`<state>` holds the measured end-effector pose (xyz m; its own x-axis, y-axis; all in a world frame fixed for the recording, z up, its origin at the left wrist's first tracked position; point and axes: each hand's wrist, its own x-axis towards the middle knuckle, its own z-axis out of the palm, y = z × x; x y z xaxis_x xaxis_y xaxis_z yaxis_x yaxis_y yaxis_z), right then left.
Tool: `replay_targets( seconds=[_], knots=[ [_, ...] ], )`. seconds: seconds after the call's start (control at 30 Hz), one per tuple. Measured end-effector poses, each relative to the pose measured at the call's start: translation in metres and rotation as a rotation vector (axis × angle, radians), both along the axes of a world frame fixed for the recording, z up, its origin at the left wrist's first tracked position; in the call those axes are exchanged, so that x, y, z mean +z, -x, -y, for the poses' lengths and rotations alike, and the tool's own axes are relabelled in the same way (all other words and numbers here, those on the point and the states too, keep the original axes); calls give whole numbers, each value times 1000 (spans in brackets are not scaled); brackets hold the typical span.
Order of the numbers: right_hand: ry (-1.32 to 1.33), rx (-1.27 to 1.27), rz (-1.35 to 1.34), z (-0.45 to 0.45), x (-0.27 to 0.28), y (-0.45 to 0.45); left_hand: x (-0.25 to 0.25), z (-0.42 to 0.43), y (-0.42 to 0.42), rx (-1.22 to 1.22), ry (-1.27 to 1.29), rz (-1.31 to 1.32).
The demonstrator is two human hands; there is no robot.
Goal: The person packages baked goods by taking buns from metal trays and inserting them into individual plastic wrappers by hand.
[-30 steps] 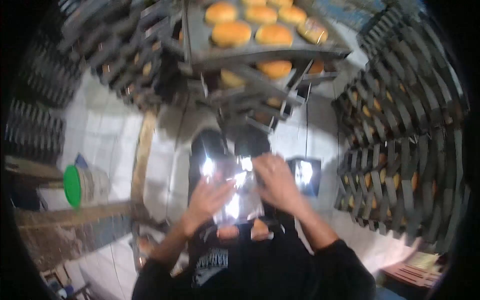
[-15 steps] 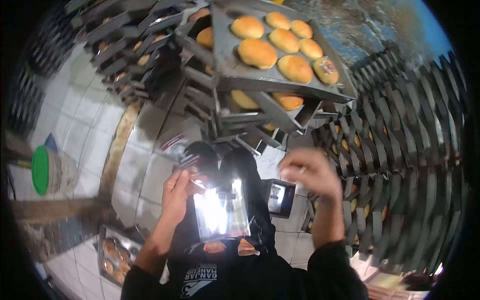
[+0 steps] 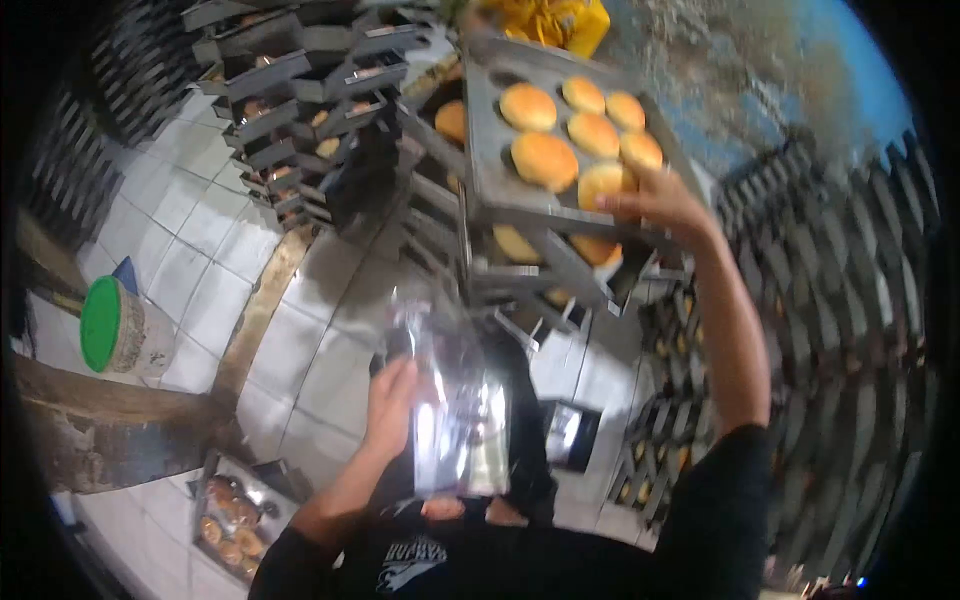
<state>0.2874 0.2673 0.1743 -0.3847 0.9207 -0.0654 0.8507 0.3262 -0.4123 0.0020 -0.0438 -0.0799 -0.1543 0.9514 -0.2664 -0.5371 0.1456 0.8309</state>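
My left hand (image 3: 390, 405) pinches a clear plastic bag (image 3: 430, 325) over my lap. Beside it, a shiny stack of plastic bags (image 3: 462, 430) rests on my lap. My right hand (image 3: 655, 205) reaches over the near right part of a metal tray (image 3: 485, 150), its fingers closed round a golden bun (image 3: 603, 187). Several other buns (image 3: 543, 160) lie on that tray, which tops a stack of crossed trays.
Stacked trays stand at the back left (image 3: 285, 130) and right (image 3: 810, 300). On the tiled floor are a green-lidded bucket (image 3: 125, 330), a phone-like dark device (image 3: 568, 432) and a tray of buns (image 3: 232, 520). Yellow plastic (image 3: 560, 22) lies behind the top tray.
My right hand has moved from my lap up to the tray and closed on a bun. My left hand has lifted a bag off the stack. The view has shifted.
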Motion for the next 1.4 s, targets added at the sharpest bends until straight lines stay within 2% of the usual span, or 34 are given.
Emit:
replay_targets(
  seconds=[0.07, 0.13, 0.2, 0.27, 0.3, 0.33, 0.4, 0.43, 0.5, 0.53, 0.57, 0.6, 0.67, 0.7, 0.8, 0.83, 0.87, 0.93, 0.97, 1.07, 1.1, 1.2, 1.23, 1.33, 1.37, 1.4],
  knots=[
    [163, 20, -402, 36, 18, 7, 22, -10, -1, 54, 38, 200],
    [-74, 15, -550, 82, 38, 23, 26, -27, 5, 117, 74, 247],
    [-108, 62, -902, 142, 32, 39, 43, -40, 14, 123, 57, 372],
    [86, 71, -1026, 193, 0, 59, 39, -60, 20, 159, 96, 389],
    [135, -21, -879, 209, -38, 57, 34, -71, 19, 208, 136, 437],
    [119, 14, -733, 233, -66, 73, 32, -77, 17, 189, 168, 436],
    [-303, 421, -670, 262, -118, 91, 33, -86, 11, 143, 240, 435],
    [-438, 427, -607, 253, -143, 87, 56, -78, -3, 153, 179, 296],
    [-689, 431, -467, 242, -174, 80, 67, -69, -8, 14, 162, 344],
    [-642, 322, -569, 244, -177, 79, 68, -67, -11, -57, 152, 369],
    [-636, 402, -587, 242, -177, 79, 62, -69, -12, -162, 166, 445],
    [-627, 477, -606, 242, -177, 79, 68, -64, -13, -155, 171, 468],
    [-640, 424, -504, 250, -164, 93, 83, -45, -17, -151, 190, 510],
    [-648, 400, -456, 253, -160, 103, 82, -42, -19, -61, 165, 542],
    [-353, 404, -571, 279, -197, 136, 39, -43, 25, -160, 61, 613],
    [-270, 420, -512, 288, -200, 143, 35, -44, 35, -142, 104, 599],
    [-296, 418, -478, 283, -201, 147, 27, -37, 28, -57, 85, 446],
    [-350, 413, -391, 267, -195, 144, 42, -13, -18, 104, 39, 156],
    [-381, 388, -335, 263, -196, 141, 49, -6, -22, 2, -2, 57],
    [-333, 433, -387, 257, -160, 137, 58, -23, 9, -5, -123, 437],
    [-220, 445, -438, 257, -144, 140, 53, -42, 26, -62, -305, 559],
    [-245, 341, -261, 230, -182, 152, 10, -72, -21, 177, -176, 265],
    [-303, 353, -197, 225, -180, 150, 61, -62, -39, 299, -160, 309],
    [-259, 425, -372, 239, -135, 133, 52, -68, -24, 317, -76, 433],
    [-313, 452, -431, 241, -141, 127, 50, -69, -15, 271, -128, 465],
    [-156, 442, -508, 244, -144, 128, 49, -68, -10, 213, -112, 567]
  ],
)
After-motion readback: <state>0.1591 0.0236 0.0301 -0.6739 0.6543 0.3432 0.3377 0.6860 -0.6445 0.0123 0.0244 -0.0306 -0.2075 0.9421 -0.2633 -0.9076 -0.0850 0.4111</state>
